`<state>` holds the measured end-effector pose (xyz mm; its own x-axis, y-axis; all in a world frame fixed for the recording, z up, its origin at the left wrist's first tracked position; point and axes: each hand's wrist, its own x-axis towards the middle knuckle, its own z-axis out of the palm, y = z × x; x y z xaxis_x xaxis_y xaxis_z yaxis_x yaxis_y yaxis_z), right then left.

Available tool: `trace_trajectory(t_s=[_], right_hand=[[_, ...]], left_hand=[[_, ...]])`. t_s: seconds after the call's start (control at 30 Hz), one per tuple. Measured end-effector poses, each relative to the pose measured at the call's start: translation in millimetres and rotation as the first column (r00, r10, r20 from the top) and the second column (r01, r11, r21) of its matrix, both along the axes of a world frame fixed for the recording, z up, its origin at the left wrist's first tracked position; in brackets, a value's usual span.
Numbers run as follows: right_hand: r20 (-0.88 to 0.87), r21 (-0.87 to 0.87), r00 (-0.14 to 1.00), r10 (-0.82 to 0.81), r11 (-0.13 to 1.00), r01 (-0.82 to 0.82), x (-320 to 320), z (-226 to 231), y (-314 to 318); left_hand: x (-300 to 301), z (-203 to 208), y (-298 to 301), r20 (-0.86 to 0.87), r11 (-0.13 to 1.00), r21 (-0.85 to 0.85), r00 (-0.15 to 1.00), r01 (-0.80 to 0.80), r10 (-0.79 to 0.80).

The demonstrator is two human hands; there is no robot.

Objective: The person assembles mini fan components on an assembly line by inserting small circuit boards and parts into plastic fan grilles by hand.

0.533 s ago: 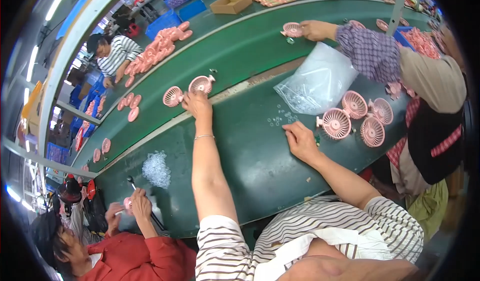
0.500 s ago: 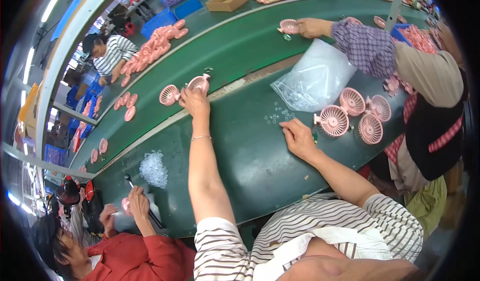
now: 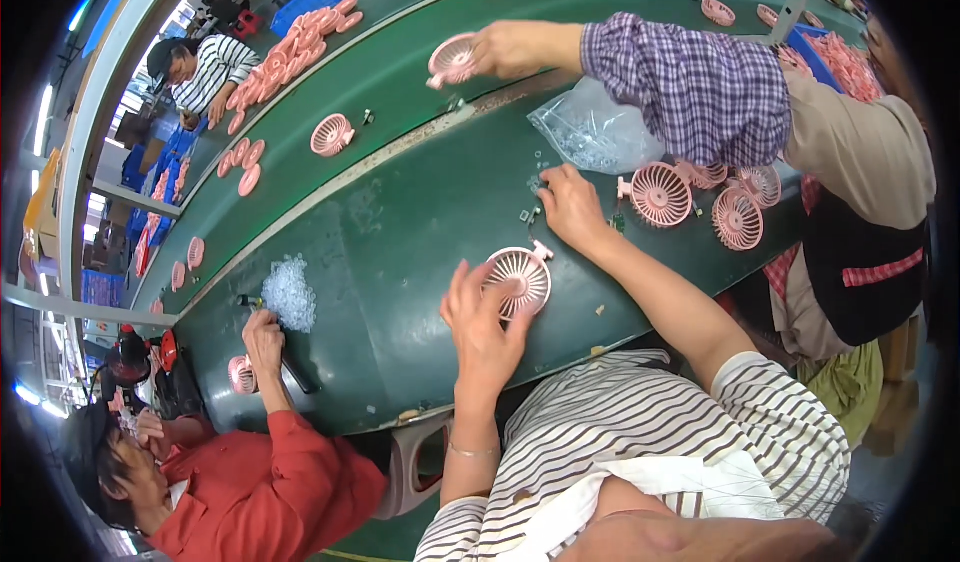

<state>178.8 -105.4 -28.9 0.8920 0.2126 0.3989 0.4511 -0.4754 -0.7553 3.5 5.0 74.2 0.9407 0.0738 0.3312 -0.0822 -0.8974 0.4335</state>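
Note:
A round pink fan housing (image 3: 531,265) with slatted ribs lies on the green table in front of me. My left hand (image 3: 482,330) has its fingers and thumb over the housing's left side, gripping it loosely. A small dark part (image 3: 527,216) sits just beyond its stub. Further right, my right hand (image 3: 575,209) is down on the table with its fingertips drawn together beside several small clear rings (image 3: 535,184). Whatever is between those fingertips is too small to make out. More pink fan housings (image 3: 661,194) lie to the right of that hand.
A clear plastic bag (image 3: 590,127) of small parts lies beyond my right hand. Across it reaches a co-worker's arm (image 3: 690,87), holding a fan housing (image 3: 455,59) over the belt (image 3: 400,92). At left, a person in red (image 3: 270,482) works near a pile of clear pieces (image 3: 290,292).
My left hand has brought a fan housing from the belt back to the table in front of me. My right hand stays by the rings. The co-worker's hand has moved left with its housing.

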Motion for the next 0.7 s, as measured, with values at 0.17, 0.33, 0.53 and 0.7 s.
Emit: trace_trajectory(t_s=[0.17, 0.33, 0.53, 0.7], right_hand=[[0.02, -0.133, 0.998, -0.052, 0.99, 0.054, 7.2, 10.1, 17.5], [0.012, -0.12, 0.995, -0.095, 0.988, 0.096, 8.8, 8.6, 19.6], [0.067, -0.02, 0.995, -0.069, 0.997, 0.07, 9.0, 7.9, 9.7], [-0.538, 0.583, 0.687, 0.488, 0.805, -0.115, -40.0, 56.4, -31.9]], left_hand=[[34.6, -5.7, 21.7, 0.04, 0.994, 0.08, 0.997, 0.07, -0.073], [62.6, -18.5, 18.5, -0.049, 0.911, 0.233, 0.939, 0.341, -0.34], [41.3, -16.9, 14.1, 0.026, 0.974, -0.168, 0.989, 0.151, -0.148], [7.4, -21.7, -2.2, -0.007, 0.787, -0.616, 0.999, -0.037, 0.041]])
